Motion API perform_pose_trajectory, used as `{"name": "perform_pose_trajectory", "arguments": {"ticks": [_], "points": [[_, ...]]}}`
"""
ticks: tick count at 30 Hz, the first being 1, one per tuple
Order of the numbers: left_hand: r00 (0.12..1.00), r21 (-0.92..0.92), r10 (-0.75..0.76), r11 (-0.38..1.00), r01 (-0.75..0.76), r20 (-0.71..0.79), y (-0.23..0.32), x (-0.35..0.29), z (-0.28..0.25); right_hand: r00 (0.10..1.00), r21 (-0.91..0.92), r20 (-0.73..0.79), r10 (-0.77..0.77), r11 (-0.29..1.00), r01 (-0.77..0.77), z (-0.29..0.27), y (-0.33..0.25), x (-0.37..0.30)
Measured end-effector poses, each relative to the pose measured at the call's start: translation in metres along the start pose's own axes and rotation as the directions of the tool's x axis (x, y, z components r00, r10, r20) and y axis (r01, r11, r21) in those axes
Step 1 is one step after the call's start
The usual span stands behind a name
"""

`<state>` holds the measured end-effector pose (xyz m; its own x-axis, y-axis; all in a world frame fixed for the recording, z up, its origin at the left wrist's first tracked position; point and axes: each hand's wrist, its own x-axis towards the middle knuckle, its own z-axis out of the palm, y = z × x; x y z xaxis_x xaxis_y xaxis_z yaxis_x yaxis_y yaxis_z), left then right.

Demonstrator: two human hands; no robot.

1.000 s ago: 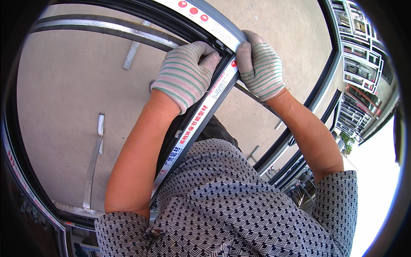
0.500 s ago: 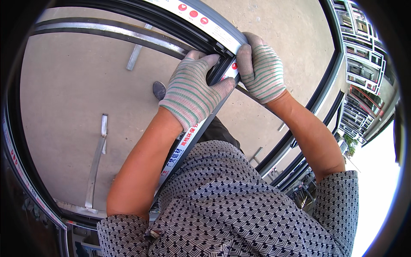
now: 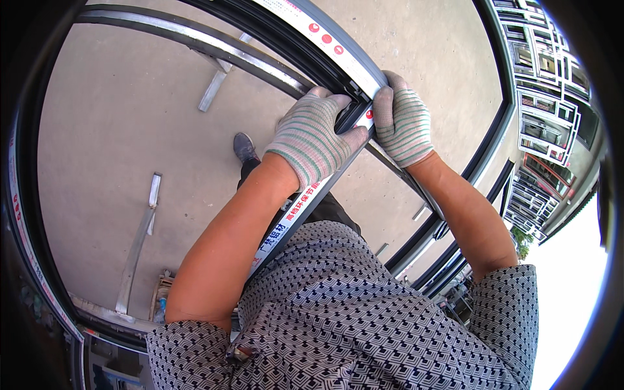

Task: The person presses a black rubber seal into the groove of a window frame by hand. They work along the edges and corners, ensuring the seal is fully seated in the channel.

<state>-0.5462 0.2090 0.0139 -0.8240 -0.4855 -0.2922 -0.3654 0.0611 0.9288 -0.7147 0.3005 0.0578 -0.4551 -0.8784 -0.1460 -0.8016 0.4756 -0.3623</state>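
A dark grey metal window frame (image 3: pixel 354 53) with white printed protective film reaches across in front of my body, one corner of it close to me. My left hand (image 3: pixel 315 138), in a white knit glove with green stripes, grips this corner from the inner side, its thumb across the near bar and its fingers over the inner edge. On the outer side of the same corner, my right hand (image 3: pixel 406 122), gloved alike, is closed around the edge with its fingers partly hidden. The two hands are close together, with the corner joint between them.
Below the frame runs a bare metal rail (image 3: pixel 195 38). A thin metal support (image 3: pixel 140 253) stands on the concrete floor (image 3: pixel 110 143) at left. A shoe (image 3: pixel 245 147) shows under the frame. Several finished window frames (image 3: pixel 549 123) lean at far right; long dark profiles (image 3: pixel 484 162) lie nearer.
In the picture, the corner and both hands have shifted slightly right and down, with the grip kept. More of the shoe and leg shows under the frame.
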Motion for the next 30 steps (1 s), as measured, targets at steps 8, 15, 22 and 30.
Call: {"name": "perform_pose_trajectory", "arguments": {"ticks": [8,15,22,30], "points": [[0.994,0.024,-0.068,0.998,0.066,0.084,-0.014,-0.035,-0.014,1.0,0.002,0.016,0.024,1.0,-0.024,-0.001,0.002,0.0],[0.995,0.097,-0.103,0.99,0.103,0.0,-0.005,-0.034,-0.004,1.0,-0.011,0.017,0.019,1.0,-0.019,-0.001,-0.003,0.002],[0.994,0.004,-0.108,0.994,0.108,0.029,-0.001,-0.017,-0.005,0.999,-0.023,0.009,0.037,0.999,-0.037,0.002,-0.002,0.002],[0.981,-0.262,-0.189,0.95,0.172,-0.04,-0.009,0.001,-0.006,0.997,0.021,0.023,0.077,0.997,-0.078,0.006,-0.004,0.001]]}}
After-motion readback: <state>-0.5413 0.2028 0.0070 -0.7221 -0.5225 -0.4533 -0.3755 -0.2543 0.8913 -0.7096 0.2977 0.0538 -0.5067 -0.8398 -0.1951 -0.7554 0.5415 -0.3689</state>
